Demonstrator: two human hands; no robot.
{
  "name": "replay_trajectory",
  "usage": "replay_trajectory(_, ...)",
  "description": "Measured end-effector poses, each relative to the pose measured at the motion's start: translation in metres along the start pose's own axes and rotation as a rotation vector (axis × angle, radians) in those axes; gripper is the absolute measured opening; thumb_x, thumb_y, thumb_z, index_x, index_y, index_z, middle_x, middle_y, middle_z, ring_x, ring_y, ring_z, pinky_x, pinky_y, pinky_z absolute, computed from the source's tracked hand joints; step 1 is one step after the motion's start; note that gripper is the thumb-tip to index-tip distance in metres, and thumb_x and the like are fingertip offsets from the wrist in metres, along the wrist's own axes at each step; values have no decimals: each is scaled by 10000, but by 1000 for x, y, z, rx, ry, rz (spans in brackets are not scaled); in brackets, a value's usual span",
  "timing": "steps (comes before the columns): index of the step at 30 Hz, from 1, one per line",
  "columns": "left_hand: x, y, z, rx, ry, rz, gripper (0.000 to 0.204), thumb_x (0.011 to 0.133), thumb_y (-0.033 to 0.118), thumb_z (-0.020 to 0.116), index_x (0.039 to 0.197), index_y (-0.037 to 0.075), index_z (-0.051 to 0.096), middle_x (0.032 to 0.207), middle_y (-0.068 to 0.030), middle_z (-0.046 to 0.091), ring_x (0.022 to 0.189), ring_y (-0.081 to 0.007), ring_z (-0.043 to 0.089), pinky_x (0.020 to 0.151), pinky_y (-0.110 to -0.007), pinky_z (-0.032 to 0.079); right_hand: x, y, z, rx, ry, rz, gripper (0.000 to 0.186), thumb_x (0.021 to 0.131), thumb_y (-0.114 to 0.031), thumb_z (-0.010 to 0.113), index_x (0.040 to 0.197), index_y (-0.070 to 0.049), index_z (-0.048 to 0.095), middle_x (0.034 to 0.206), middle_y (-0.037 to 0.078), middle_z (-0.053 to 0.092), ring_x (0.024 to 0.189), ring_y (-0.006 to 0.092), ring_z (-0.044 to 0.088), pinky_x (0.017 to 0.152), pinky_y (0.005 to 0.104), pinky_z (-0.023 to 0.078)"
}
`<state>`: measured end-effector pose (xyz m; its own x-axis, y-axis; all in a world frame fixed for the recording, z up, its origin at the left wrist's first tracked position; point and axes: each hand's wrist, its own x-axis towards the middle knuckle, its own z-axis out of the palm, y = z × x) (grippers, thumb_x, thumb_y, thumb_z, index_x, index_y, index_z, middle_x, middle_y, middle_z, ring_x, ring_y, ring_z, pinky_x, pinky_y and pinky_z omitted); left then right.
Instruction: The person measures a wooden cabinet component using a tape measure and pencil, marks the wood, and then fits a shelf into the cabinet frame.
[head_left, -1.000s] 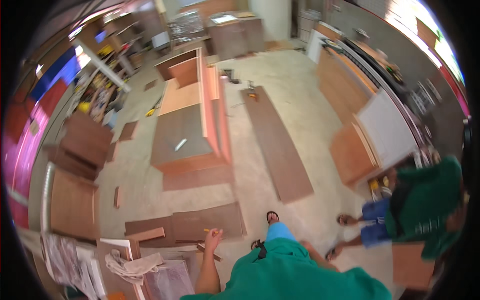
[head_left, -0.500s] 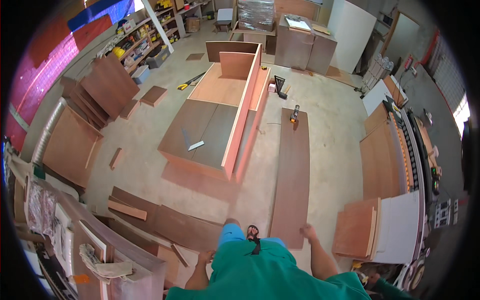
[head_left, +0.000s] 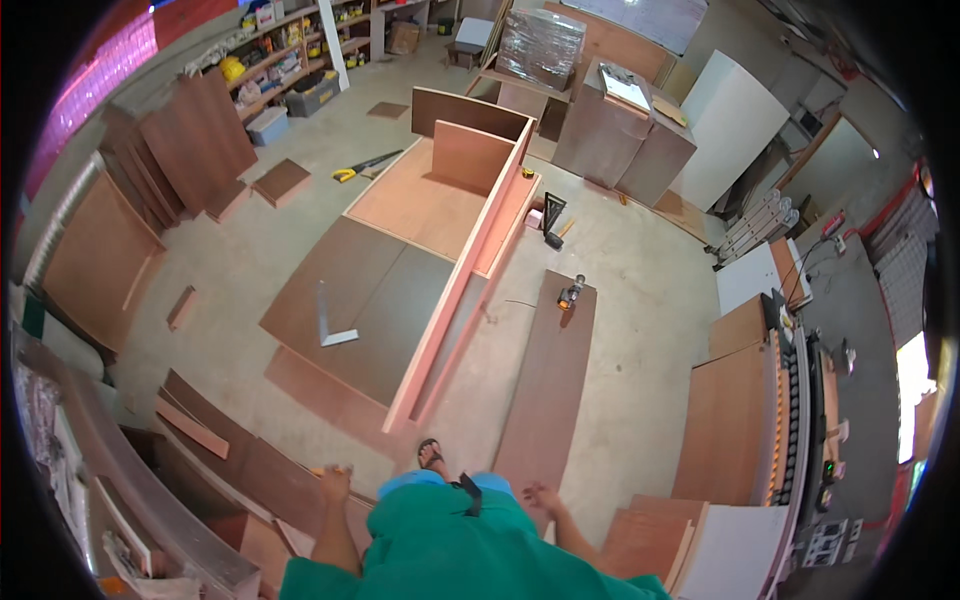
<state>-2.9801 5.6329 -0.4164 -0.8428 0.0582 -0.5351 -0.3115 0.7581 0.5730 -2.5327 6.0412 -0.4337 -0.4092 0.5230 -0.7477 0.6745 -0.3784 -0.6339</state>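
My left hand [head_left: 337, 483] hangs beside my left thigh with its fingers curled. A small orange-yellow bit shows at its fingertips, too small to name. On the other side, my right hand [head_left: 543, 497] is held low over the near end of a long brown board [head_left: 546, 400], its fingers apart and nothing in them. A cordless drill [head_left: 571, 293] lies on the far end of that board. Ahead of me a wooden cabinet carcass [head_left: 390, 190] lies on the floor. A try square [head_left: 338, 338] rests on its dark brown panel [head_left: 300, 280].
A handsaw [head_left: 365, 168] lies left of the carcass, a black tool [head_left: 553, 222] right of it. Panels lean at left [head_left: 195, 140]; several cut boards [head_left: 240, 440] lie near my left side. Stacked panels [head_left: 640, 540] and a grey bench [head_left: 875, 400] stand at right.
I have stepped forward, and the carcass and long board now appear closer. My right hand has come inward with its fingers spread; my left has swung forward. The drill stays on the board.
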Motion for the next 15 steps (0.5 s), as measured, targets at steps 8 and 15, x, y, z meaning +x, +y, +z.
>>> replay_trajectory(8, 167, 291, 67, -262, 105, 272, 534, 898, 356, 869, 1247, -13, 704, 1048, -191, 777, 982, -279, 764, 873, -397, 591, 72, -83, -23, -236, -70, 247, 429, 999, -263, 691, 1361, -33, 686, 1182, 134, 785, 1044, 227, 751, 835, 396, 613)
replay_trajectory(15, 285, 525, 176, -215, 166, 217, 591, 906, 414, 861, 1292, 3, 683, 1123, -187, 741, 1041, -290, 738, 895, -409, 573, 331, -286, -105, -508, -277, 264, 455, 994, -240, 693, 1375, 5, 651, 1199, 127, 770, 1054, 219, 742, 859, 393, 609)
